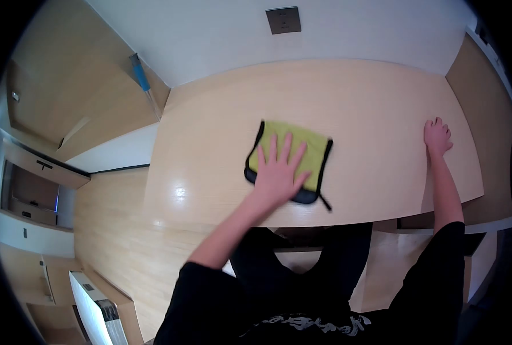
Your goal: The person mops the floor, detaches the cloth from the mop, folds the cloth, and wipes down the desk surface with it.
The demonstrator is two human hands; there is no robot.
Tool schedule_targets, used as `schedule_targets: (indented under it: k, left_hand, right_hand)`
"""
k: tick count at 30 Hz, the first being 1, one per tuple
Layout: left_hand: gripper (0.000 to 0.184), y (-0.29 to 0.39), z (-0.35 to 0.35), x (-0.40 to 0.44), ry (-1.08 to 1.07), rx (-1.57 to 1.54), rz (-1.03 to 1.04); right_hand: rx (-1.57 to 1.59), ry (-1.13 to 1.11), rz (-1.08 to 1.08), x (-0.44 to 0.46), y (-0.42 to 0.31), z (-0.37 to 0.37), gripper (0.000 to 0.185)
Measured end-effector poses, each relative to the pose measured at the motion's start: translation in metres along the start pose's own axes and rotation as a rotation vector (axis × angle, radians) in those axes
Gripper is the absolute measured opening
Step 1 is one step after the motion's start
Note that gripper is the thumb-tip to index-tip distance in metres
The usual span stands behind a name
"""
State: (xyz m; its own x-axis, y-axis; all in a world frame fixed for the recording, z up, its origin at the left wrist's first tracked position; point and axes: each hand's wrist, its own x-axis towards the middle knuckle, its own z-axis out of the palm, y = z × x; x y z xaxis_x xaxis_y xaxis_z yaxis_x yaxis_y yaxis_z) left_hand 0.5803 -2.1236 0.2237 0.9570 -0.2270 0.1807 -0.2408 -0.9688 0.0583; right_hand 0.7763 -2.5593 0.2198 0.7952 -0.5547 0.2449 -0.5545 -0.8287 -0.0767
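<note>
My left hand (279, 175) lies flat with fingers spread on a yellow-green cleaning cloth (314, 144). The cloth has a black edge and a small black loop at its lower right corner, and its dark underside shows along the near edge. It rests flat on the pale wooden tabletop (371, 103), near the middle. At the right side of the table, my right hand (438, 137) rests on the surface with its fingers a little bent and apart, holding nothing.
A wall with a dark socket plate (283, 20) stands behind the table. Wooden panels close in the right side. To the left, a blue-handled tool (140, 73) leans near a wooden panel. A white and wooden box-like piece (92, 307) stands on the floor at lower left.
</note>
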Motion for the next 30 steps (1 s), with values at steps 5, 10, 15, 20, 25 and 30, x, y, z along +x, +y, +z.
schedule_targets:
  k: [5, 10, 15, 20, 25, 30]
  left_hand:
    - [0.071, 0.05, -0.035, -0.098, -0.08, -0.061, -0.094]
    - [0.074, 0.062, -0.047, -0.119, -0.079, -0.275, -0.171]
    - [0.075, 0.04, -0.046, -0.073, -0.192, -0.099, 0.081]
    - [0.075, -0.003, -0.007, 0.017, -0.073, -0.044, 0.215]
    - [0.073, -0.03, 0.036, 0.143, 0.026, -0.045, 0.058]
    - [0.074, -0.046, 0.047, 0.242, 0.014, -0.029, -0.156]
  right_hand:
    - [-0.018, 0.08, -0.006, 0.006, 0.003, 0.009, 0.048]
    - [-0.023, 0.027, 0.002, 0.007, 0.001, 0.001, 0.048]
    - [-0.01, -0.011, 0.003, 0.006, 0.001, 0.003, 0.05]
    - [-0.013, -0.018, 0.011, 0.009, 0.004, 0.005, 0.051]
    - [-0.036, -0.026, 0.017, 0.007, 0.001, 0.003, 0.052]
    - [-0.048, -0.008, 0.006, 0.01, 0.005, 0.008, 0.052]
